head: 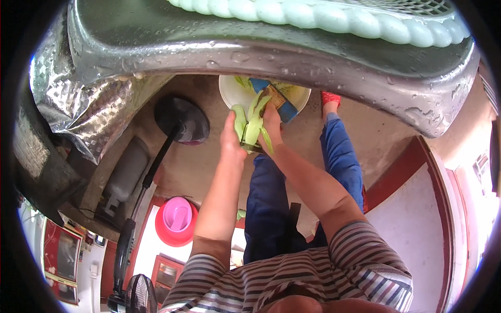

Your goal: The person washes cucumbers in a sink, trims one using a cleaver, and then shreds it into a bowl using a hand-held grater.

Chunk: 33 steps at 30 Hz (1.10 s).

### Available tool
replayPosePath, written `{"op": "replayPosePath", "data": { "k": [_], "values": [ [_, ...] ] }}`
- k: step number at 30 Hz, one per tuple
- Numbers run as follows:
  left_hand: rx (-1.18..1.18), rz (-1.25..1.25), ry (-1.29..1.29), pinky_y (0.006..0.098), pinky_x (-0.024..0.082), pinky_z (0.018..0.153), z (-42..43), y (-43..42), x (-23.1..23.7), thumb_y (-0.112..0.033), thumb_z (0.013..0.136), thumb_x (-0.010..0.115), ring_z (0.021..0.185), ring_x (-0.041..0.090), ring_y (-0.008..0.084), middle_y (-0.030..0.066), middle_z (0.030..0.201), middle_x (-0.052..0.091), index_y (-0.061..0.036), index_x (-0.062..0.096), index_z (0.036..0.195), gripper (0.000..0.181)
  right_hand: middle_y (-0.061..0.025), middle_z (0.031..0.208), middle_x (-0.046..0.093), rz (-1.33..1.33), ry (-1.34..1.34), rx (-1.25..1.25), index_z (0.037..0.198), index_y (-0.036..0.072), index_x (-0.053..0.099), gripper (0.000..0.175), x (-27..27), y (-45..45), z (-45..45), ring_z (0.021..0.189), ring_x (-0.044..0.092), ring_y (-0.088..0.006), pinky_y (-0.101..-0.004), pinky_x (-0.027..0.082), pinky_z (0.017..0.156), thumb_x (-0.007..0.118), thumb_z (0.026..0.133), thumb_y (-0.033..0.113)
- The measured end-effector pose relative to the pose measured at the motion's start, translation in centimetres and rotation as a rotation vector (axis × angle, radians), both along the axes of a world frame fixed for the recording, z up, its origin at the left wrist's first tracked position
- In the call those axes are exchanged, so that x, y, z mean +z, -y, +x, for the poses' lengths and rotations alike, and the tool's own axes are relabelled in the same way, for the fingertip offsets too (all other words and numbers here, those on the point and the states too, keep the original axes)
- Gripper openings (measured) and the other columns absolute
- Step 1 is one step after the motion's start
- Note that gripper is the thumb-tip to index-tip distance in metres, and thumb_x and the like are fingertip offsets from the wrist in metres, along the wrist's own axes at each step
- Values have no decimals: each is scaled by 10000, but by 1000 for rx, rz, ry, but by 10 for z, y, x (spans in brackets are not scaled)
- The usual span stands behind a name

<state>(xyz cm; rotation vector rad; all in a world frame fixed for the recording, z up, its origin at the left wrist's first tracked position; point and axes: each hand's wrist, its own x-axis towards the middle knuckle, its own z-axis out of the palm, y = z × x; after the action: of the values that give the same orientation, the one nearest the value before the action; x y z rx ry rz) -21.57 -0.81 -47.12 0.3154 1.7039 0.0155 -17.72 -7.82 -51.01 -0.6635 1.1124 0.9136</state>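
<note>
My left hand [229, 135] is closed around a pale green vegetable [239, 121], thumb along its near side. Close by on the right, my right hand [273, 127] grips light green leafy stalks or peelings [255, 126], which stick up past the fingers. A thin dark strip [252, 148], perhaps a blade, crosses under the greens between both hands; its ends are partly hidden. Both hands are just on my side of a round white basin [227, 94] with green scraps inside. Across its right part lies a blue object with a brown, rough-textured middle [289, 112].
Above hangs the wet metal sink edge [242, 58], holding a pale green plastic basket [332, 19]. To the left are a standing fan's round base [182, 119], a grey gas cylinder [127, 168] and crinkled foil [90, 113]. Pink and red basins [161, 225] stand lower left.
</note>
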Motion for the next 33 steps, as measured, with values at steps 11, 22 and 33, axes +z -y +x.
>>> {"op": "replayPosePath", "data": {
  "k": [11, 22, 33],
  "values": [
    [-128, -206, -38, 430, 465, 628, -13, 4, 4, -523, 867, 454, 775, 562, 270, 103, 924, 581, -110, 567, 1029, 457, -188, 880, 599, -553, 786, 1122, 1008, 4, 506, 309, -58, -6, -2, 858, 579, -352, -380, 454, 705, 611, 759, 155],
    [-207, -233, 181, 418, 492, 599, -47, -19, -8, -459, 888, 460, 692, 591, 228, 84, 818, 596, -105, 567, 1017, 391, -71, 821, 572, -343, 585, 575, 906, 16, 536, 221, -75, 8, -12, 746, 553, -190, -308, 434, 649, 582, 813, 212],
    [-82, -93, -6, 435, 484, 707, -18, -1, -4, -388, 900, 456, 827, 585, 265, 66, 951, 611, -89, 562, 1089, 369, -227, 845, 578, -596, 861, 1118, 950, -19, 512, 332, -51, -7, -7, 800, 566, -387, -405, 456, 687, 638, 766, 227]
  ]
}}
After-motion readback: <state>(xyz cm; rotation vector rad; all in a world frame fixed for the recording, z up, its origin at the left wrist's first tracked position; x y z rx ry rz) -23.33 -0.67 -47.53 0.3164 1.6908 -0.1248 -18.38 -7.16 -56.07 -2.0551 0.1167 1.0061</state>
